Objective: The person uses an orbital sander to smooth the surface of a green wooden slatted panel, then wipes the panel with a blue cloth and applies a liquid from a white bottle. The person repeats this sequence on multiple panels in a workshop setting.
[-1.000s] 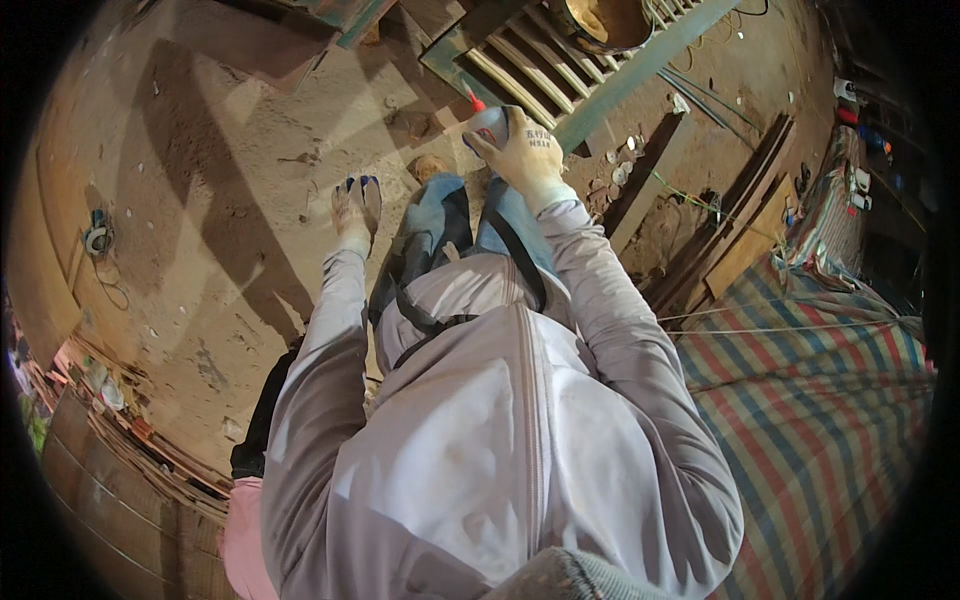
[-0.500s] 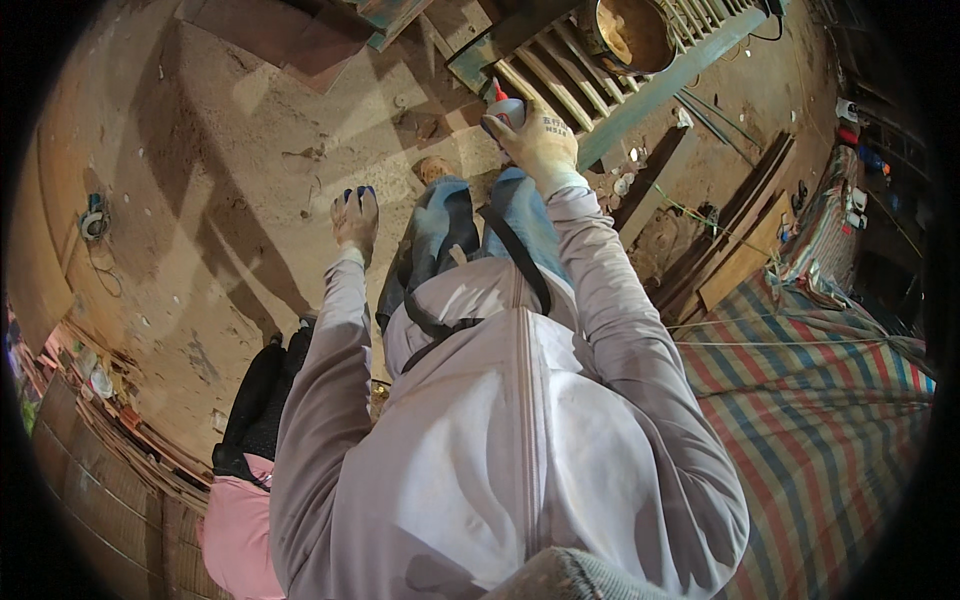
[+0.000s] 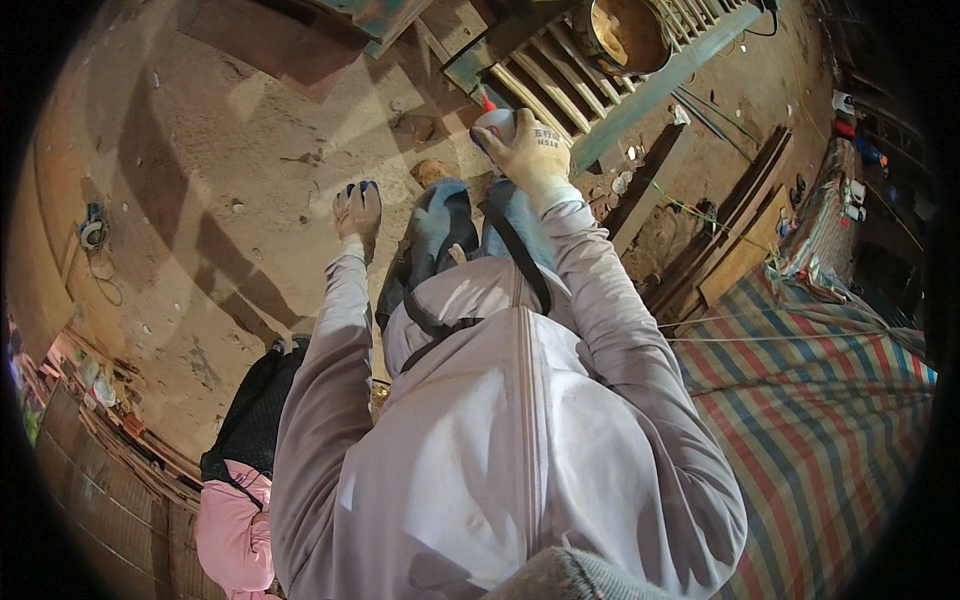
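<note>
My right hand [image 3: 532, 155], in a pale work glove with dark fingertips, grips a white squeeze bottle [image 3: 496, 121] with a pointed red nozzle. The bottle is beside the near corner of a green-edged slatted wooden rack [image 3: 560, 75], above the ground in front of my knees. To the left, my left hand [image 3: 358, 212] hangs with nothing in it. Its glove has blue fingertips, and the fingers are a little apart.
A round pot [image 3: 625, 38] with brownish contents rests on the rack. Planks [image 3: 730, 225] lie at right, above a striped tarp [image 3: 820, 420]. A person in pink and black [image 3: 235, 520] is close at my left. Brown boards [image 3: 285, 40] are at far left.
My right hand has shifted slightly left and nearer with the bottle. My left hand stays in almost the same place. The person at my left has moved a little.
</note>
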The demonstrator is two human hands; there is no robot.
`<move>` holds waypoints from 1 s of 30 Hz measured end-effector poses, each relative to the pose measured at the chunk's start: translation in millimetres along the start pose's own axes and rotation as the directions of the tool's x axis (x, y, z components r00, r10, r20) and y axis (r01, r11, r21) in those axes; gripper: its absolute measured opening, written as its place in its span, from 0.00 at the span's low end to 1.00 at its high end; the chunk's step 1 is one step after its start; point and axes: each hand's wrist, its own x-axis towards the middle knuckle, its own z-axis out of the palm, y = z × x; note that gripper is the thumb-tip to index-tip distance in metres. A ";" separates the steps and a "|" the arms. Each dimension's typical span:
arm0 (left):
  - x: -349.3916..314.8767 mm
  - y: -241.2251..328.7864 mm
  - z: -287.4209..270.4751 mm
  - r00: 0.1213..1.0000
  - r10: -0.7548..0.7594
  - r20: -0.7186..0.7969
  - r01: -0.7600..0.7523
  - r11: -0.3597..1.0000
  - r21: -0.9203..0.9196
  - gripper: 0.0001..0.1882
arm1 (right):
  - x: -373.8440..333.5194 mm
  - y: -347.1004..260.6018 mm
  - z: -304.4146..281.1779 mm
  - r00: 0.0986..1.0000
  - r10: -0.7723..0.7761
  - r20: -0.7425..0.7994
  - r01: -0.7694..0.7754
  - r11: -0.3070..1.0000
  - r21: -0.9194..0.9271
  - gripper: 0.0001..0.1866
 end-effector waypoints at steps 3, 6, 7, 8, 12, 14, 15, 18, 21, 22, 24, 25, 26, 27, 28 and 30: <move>0.8 0.1 -5.9 0.999 0.035 0.022 -0.036 0.999 0.027 0.33 | 12.1 14.1 7.5 0.999 -0.030 -0.040 0.031 0.999 0.015 0.45; -2.5 13.4 -15.9 0.998 -0.045 0.031 0.045 0.999 0.023 0.32 | 11.0 21.0 18.4 0.996 -0.090 -0.005 0.090 0.995 -0.036 0.45; -8.5 24.5 -19.6 0.994 -0.106 0.014 0.107 0.994 -0.016 0.32 | 6.5 18.6 16.8 0.992 -0.122 0.019 0.123 0.992 -0.042 0.45; -11.2 35.6 -28.6 0.986 -0.167 0.000 0.167 0.984 -0.057 0.31 | -0.3 14.3 12.2 0.990 -0.136 0.034 0.138 0.988 -0.069 0.46; -15.3 4.4 1.0 0.998 -0.033 0.051 0.032 0.999 0.024 0.31 | -2.7 5.3 3.0 0.997 -0.051 0.057 0.052 0.999 -0.014 0.46; -16.5 37.2 -20.9 0.983 -0.174 0.054 0.175 0.984 -0.013 0.31 | 10.4 17.3 11.5 0.999 -0.046 0.007 0.046 0.998 -0.043 0.47; -18.6 53.7 -33.9 0.968 -0.246 0.058 0.248 0.968 -0.034 0.32 | 16.3 22.2 13.9 0.999 -0.046 -0.017 0.045 0.997 -0.060 0.47; -21.6 51.5 -39.6 0.969 -0.229 0.094 0.235 0.970 -0.063 0.32 | 6.7 23.0 8.6 0.985 -0.170 0.015 0.170 0.982 -0.087 0.53; -27.0 25.4 -10.1 0.971 -0.205 0.123 0.215 0.974 -0.074 0.28 | -14.3 12.7 -0.4 0.972 -0.230 -0.057 0.232 0.973 0.022 0.53; -33.6 18.6 -3.4 0.971 -0.202 0.132 0.212 0.975 -0.068 0.26 | -11.5 11.9 5.2 0.958 -0.239 -0.160 0.247 0.968 0.034 0.52; -67.7 18.3 10.9 0.971 -0.219 0.090 0.221 0.975 -0.012 0.26 | 14.3 10.5 20.9 0.884 -0.361 -0.296 0.394 0.918 0.056 0.51; -64.9 27.0 4.0 0.977 -0.204 0.060 0.201 0.978 0.047 0.27 | 23.4 3.9 21.0 0.914 -0.313 -0.256 0.337 0.940 0.052 0.49; -46.3 54.6 -58.9 0.974 -0.083 0.211 0.083 0.997 0.011 0.28 | 29.5 1.8 10.1 0.790 -0.428 -0.439 0.520 0.847 0.112 0.45; -28.5 29.1 -34.0 0.935 -0.093 0.343 0.082 0.996 0.046 0.27 | 34.0 -10.9 7.6 0.760 -0.392 -0.519 0.585 0.761 0.280 0.42; -15.6 33.4 -26.5 0.958 -0.098 0.268 0.094 0.995 0.029 0.27 | 49.6 -8.8 10.2 0.743 -0.367 -0.560 0.580 0.770 0.266 0.42; -24.2 47.9 -41.0 0.986 -0.145 0.083 0.147 0.989 -0.028 0.28 | 67.8 -1.7 27.3 0.664 -0.394 -0.636 0.627 0.757 0.184 0.41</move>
